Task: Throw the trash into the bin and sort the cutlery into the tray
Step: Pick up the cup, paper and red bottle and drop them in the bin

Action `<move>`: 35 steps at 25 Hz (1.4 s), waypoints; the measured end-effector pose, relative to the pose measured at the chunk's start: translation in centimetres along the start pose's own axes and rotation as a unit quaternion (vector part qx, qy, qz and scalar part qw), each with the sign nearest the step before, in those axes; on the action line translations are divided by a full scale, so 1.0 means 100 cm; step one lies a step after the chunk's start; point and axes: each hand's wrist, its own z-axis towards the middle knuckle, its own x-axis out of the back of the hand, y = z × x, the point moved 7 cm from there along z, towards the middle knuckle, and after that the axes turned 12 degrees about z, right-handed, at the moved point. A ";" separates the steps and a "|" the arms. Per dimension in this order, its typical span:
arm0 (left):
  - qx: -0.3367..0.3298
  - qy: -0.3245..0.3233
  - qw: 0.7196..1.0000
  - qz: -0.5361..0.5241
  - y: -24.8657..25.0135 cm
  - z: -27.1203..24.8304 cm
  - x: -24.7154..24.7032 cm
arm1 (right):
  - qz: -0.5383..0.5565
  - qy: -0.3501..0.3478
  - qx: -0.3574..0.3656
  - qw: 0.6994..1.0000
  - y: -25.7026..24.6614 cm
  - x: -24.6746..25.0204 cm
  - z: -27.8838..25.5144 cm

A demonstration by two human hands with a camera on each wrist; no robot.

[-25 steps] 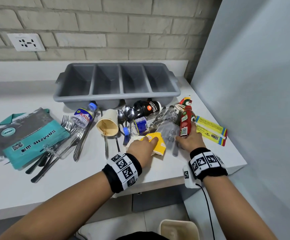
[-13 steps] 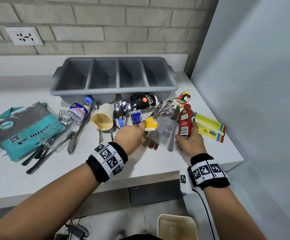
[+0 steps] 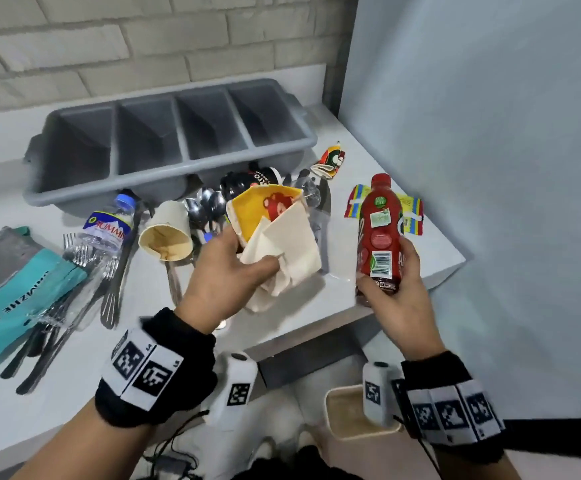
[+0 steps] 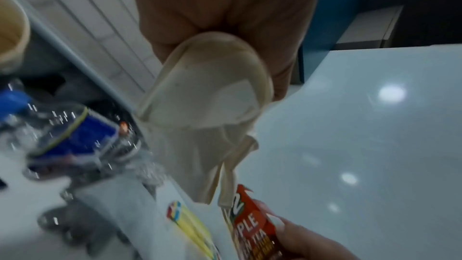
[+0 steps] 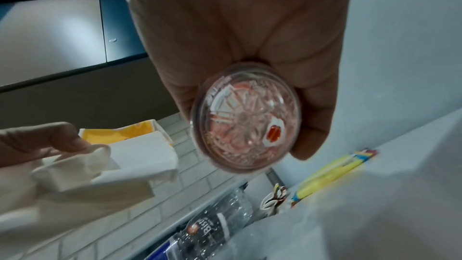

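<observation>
My left hand grips a crumpled cream and yellow paper wrapper, lifted above the counter; the left wrist view shows the wrapper hanging from my fingers. My right hand holds a red juice bottle upright above the counter's right front corner; its clear base fills the right wrist view. The grey four-compartment cutlery tray stands at the back with nothing in it. Spoons, forks and knives lie loose on the counter. The beige bin stands on the floor below my right wrist.
A paper cup, a water bottle, a dark bottle, a yellow packet, a small wrapper and a teal pouch lie on the white counter. A blue-grey wall closes the right side.
Both hands have lifted off the counter: the left raised the wrapper, which has unfolded, and the right picked the red bottle up and stood it upright.
</observation>
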 end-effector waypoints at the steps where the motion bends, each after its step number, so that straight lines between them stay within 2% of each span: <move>1: -0.010 -0.032 0.999 -0.016 0.002 -0.004 -0.013 | 0.018 0.026 0.000 1.000 0.001 0.010 -0.016; 5: -0.033 -0.157 0.987 -0.007 -0.002 -0.021 -0.075 | 0.057 0.102 -0.020 0.993 0.030 0.043 -0.081; 8: -0.023 -0.248 0.968 0.037 -0.017 -0.035 -0.123 | 0.093 0.212 -0.018 0.973 0.071 0.066 -0.120; 10: -0.024 -0.311 0.947 0.081 -0.030 -0.048 -0.167 | 0.102 0.273 -0.046 0.956 0.109 0.078 -0.141; 13: 0.002 -0.383 0.910 0.160 -0.077 -0.066 -0.239 | 0.110 0.313 -0.132 0.934 0.183 0.087 -0.169; 16: 0.040 -0.422 0.880 0.217 -0.137 -0.072 -0.309 | 0.143 0.304 -0.248 0.909 0.269 0.083 -0.186; 18: 0.057 -0.438 0.856 0.269 -0.179 -0.071 -0.355 | 0.180 0.272 -0.327 0.887 0.335 0.075 -0.187; 21: 0.083 -0.451 0.833 0.310 -0.236 -0.066 -0.423 | 0.199 0.241 -0.407 0.858 0.429 0.070 -0.174; 24: 0.076 -0.461 0.815 0.342 -0.286 -0.060 -0.488 | 0.226 0.234 -0.426 0.844 0.502 0.067 -0.150; 27: 0.065 -0.458 0.810 0.360 -0.339 -0.054 -0.557 | 0.228 0.236 -0.437 0.837 0.575 0.072 -0.123; 30: 0.088 -0.448 0.800 0.389 -0.388 -0.052 -0.605 | 0.192 0.227 -0.488 0.821 0.644 0.073 -0.111; 32: 0.104 -0.447 0.805 0.376 -0.409 -0.054 -0.627 | 0.170 0.210 -0.502 0.822 0.672 0.071 -0.108; 35: 0.097 -0.477 0.805 0.340 -0.429 -0.056 -0.654 | 0.135 0.239 -0.498 0.823 0.691 0.082 -0.107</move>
